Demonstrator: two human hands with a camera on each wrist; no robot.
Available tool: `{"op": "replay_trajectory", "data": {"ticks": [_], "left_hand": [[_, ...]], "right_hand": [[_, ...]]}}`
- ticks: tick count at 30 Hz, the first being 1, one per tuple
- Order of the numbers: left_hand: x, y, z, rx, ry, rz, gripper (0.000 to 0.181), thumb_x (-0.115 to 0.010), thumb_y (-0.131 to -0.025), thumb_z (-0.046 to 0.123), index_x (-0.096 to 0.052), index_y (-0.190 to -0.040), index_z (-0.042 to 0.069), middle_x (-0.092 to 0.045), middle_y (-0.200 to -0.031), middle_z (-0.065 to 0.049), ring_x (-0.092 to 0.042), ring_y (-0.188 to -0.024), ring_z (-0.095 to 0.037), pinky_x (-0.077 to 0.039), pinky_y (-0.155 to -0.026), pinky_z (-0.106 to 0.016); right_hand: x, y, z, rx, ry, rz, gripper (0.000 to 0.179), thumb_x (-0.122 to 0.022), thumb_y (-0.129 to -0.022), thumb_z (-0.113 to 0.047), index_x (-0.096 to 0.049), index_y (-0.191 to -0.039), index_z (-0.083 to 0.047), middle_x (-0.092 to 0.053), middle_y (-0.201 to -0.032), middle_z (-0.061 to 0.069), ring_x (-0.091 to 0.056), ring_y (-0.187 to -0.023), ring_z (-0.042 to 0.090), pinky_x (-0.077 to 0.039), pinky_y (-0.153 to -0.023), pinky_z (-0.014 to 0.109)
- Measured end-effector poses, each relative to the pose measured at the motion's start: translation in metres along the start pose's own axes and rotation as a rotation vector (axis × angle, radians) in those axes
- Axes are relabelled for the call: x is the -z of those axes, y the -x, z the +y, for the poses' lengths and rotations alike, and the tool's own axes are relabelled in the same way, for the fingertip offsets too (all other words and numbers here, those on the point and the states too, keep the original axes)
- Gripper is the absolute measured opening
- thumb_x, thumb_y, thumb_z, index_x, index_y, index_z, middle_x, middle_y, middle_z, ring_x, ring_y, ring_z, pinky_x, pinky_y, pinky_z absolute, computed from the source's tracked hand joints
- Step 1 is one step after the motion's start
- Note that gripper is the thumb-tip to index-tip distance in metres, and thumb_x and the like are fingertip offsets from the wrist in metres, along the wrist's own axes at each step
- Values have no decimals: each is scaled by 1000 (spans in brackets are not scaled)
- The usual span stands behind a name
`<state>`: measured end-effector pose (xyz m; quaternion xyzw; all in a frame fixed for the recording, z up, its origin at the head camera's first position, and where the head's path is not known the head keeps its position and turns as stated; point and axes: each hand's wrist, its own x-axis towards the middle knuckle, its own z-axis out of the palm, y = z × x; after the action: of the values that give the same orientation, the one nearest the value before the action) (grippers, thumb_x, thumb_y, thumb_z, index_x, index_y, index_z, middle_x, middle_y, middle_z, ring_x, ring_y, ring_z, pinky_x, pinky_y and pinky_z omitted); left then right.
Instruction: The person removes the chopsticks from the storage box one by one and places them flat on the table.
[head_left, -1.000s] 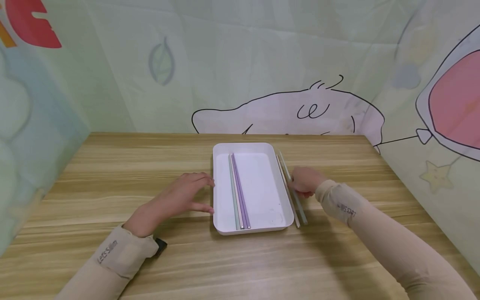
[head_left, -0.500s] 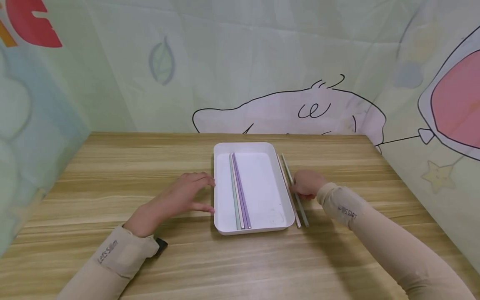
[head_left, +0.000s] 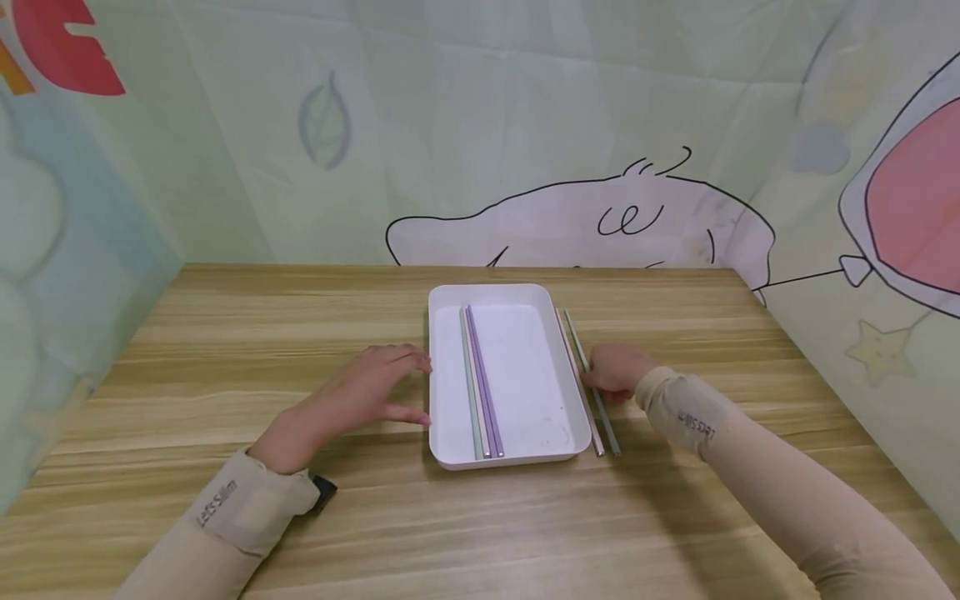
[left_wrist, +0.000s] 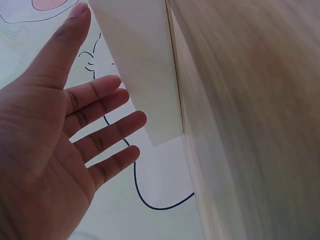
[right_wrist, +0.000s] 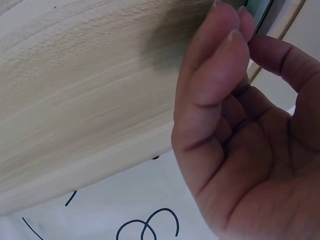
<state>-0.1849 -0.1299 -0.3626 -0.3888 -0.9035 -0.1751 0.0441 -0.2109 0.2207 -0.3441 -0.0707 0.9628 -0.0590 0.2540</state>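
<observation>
A white rectangular tray [head_left: 525, 460] stands on the table with several chopsticks lengthwise in its left half: a green one [head_left: 472, 392], a pink one, and purple ones [head_left: 489, 404]. Along the tray's right outer side lie a pink chopstick [head_left: 593, 432] and, right of it, a green chopstick [head_left: 604, 417]. My right hand [head_left: 618, 370] pinches this green chopstick near its middle; in the right wrist view the fingertips hide most of it. My left hand [head_left: 360, 392] is spread at the tray's left wall [left_wrist: 145, 65], thumb and fingertips right at it.
The wood-grain table [head_left: 262, 333] reaches back to a printed cloth backdrop [head_left: 525, 125], which also rises on the left and right sides. A small black object [head_left: 322, 493] shows at the left cuff.
The green chopstick outside the tray has shifted slightly right and toward me, with my right hand moving along. It now lies more evenly beside the pink one. My left hand stays in place.
</observation>
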Motion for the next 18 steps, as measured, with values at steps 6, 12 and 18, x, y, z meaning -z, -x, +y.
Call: {"op": "replay_trajectory", "data": {"ticks": [6,12,18], "left_hand": [[0,1,0,0,-6,1,64,-80,-70,46,-62,-114,3,-64,-122,-11,-59,-117,-29,-46,-101,-50],[0,2,-1,-7,-11,1,64,-80,-70,46,-61,-114,3,-64,-122,-11,-59,-117,-29,-46,-101,-49],[0,1,0,-13,-24,4,63,-79,-71,46,-62,-114,3,-64,-122,-10,-59,-116,-28,-47,-100,-49]], "right_hand": [[2,2,0,16,-22,4,39,-53,-92,-22,-56,-56,-9,-50,-46,-3,-46,-40,8,-37,-40,19],[10,6,-2,30,-71,-7,38,-56,-91,-23,-54,-56,-8,-48,-47,-3,-46,-41,9,-37,-40,18],[20,6,-3,45,-70,25,37,-52,-92,-20,-53,-57,-8,-53,-52,-1,-48,-43,8,-39,-42,17]]}}
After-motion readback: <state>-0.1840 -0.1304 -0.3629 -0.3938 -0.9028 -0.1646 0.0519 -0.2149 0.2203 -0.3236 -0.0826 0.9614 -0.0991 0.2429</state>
